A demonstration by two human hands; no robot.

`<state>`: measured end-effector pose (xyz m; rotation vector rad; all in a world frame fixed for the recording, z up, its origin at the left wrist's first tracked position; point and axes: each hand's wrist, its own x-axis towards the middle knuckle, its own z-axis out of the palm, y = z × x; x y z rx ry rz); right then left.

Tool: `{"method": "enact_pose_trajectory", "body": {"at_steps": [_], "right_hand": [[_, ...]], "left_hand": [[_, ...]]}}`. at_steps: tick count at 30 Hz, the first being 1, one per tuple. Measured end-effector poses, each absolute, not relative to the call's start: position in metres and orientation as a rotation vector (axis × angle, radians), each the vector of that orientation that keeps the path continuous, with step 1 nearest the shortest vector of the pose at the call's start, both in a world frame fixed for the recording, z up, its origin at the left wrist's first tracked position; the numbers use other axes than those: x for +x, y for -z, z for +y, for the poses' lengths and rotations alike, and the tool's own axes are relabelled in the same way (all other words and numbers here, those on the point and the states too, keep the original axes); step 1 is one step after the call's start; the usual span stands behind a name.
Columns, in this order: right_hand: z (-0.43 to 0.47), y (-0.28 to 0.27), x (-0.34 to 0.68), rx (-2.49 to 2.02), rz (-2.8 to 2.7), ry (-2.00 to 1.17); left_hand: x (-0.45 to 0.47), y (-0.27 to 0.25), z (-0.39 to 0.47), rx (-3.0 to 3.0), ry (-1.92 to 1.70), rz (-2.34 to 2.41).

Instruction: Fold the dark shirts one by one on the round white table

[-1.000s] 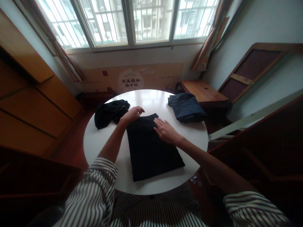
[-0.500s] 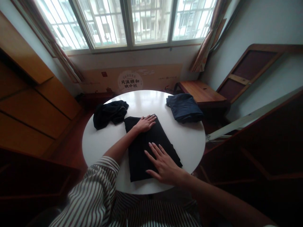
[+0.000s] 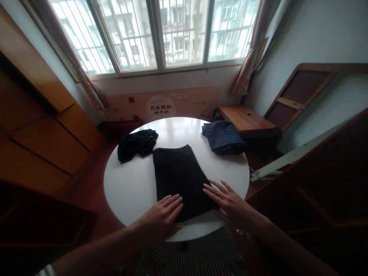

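A folded black garment [image 3: 181, 172] lies flat on the round white table [image 3: 129, 188]. My left hand [image 3: 164, 214] is at its near left corner, fingers stretched over the cloth and thumb low by the near edge. On the opposite side, my right hand [image 3: 230, 201] has its fingers spread, with the tips touching the right edge near the near right corner. Neither hand has visibly closed around the fabric. A crumpled black cloth [image 3: 136, 145] sits at the table's far left, close to the garment's far corner. Folded dark blue clothing [image 3: 224, 138] rests at the far right.
Beyond the table on the right stands a low wooden table [image 3: 245, 119]. Wooden cabinets [image 3: 43, 149] line the left side. A barred window [image 3: 184, 34] with curtains is ahead, above a printed panel [image 3: 186, 101]. A dark wooden panel [image 3: 322, 191] is at the right.
My left hand has moved from the garment's far edge back to its near left corner. My right hand has shifted right, off the middle to the right edge. The view has tilted up slightly.
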<state>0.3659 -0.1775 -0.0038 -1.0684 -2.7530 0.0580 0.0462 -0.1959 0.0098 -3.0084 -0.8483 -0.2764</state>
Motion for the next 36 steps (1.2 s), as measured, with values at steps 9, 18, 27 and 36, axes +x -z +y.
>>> {"method": "enact_pose_trajectory", "body": {"at_steps": [9, 18, 27, 36], "right_hand": [[-0.169, 0.021, 0.362, -0.714, -2.706, 0.071], [-0.19, 0.017, 0.381, -0.434, -2.822, -0.139], [-0.181, 0.046, 0.383, -0.572, -2.844, -0.04], [-0.174, 0.03, 0.385, -0.463, -2.84, -0.197]], "left_hand": [[0.013, 0.021, -0.204, -2.864, 0.197, -0.785], [0.003, 0.017, -0.238, -3.002, 0.28, -0.642], [-0.002, 0.029, -0.232, -2.907, 0.151, -0.71], [-0.009, 0.029, -0.218, -3.093, 0.394, -0.605]]}}
